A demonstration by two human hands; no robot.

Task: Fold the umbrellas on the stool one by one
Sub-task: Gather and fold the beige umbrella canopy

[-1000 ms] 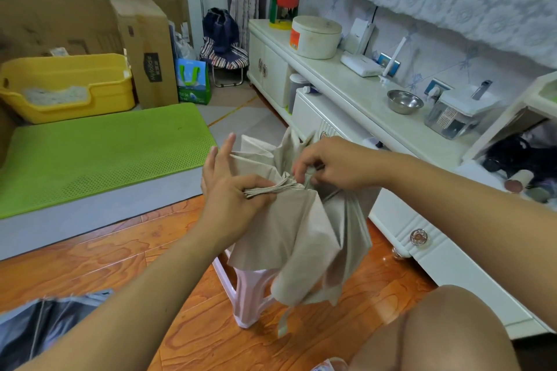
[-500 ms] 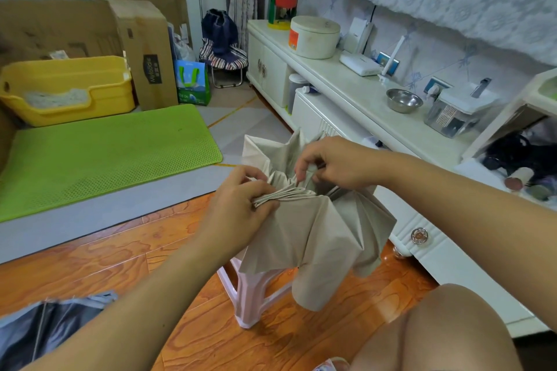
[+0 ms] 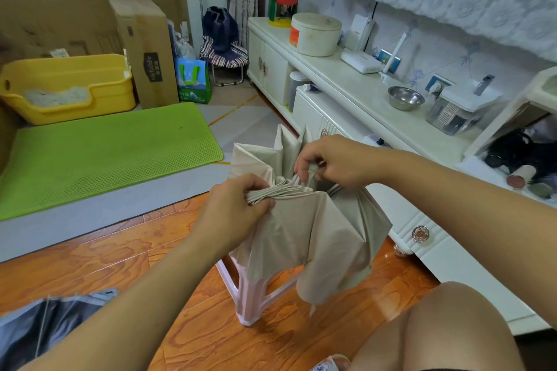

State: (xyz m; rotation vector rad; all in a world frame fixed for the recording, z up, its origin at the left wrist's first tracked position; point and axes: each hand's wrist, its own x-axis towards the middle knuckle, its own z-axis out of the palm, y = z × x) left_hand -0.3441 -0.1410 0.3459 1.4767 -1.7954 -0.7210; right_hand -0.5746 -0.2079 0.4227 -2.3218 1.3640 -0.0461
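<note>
Evidently mid-pleating, the left hand (image 3: 238, 205) pinches the gathered folds of the beige umbrella (image 3: 310, 229) draped over the pink stool (image 3: 241, 289) while the right hand (image 3: 331, 164) pinches another panel, which should next join the stack.

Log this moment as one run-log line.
step: gathering pleats | item: beige fabric umbrella over pink plastic stool | left hand: grips bunched folds | right hand: pinches next pleat | status: unfinished
</note>
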